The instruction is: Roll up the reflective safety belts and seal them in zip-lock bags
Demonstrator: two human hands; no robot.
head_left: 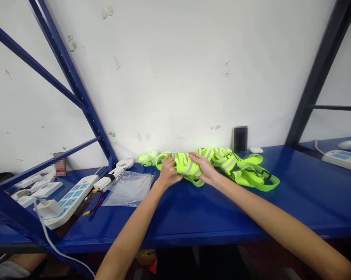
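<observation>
Between my two hands is a bundle of neon yellow-green reflective strap point(187, 164) with grey stripes, held just above the blue shelf. My left hand point(168, 171) is closed round its left end, fingers curled over the strap. On the other side my right hand point(203, 168) grips the bundle, thumb and fingers along its edge. A loop of strap hangs below the bundle. More reflective straps point(233, 163) with black buckles lie in a heap to the right, touching or close behind my right hand. A smaller bundled reflective strap point(149, 158) rests left of my left hand.
Left on the blue shelf point(192, 217) lie a clear plastic bag point(128, 188), a white handheld fan point(125, 163), a wire with yellow connectors point(97, 202) and a white power strip point(76, 196). A dark box point(240, 139) stands by the wall. Blue metal posts point(82, 93) frame the left.
</observation>
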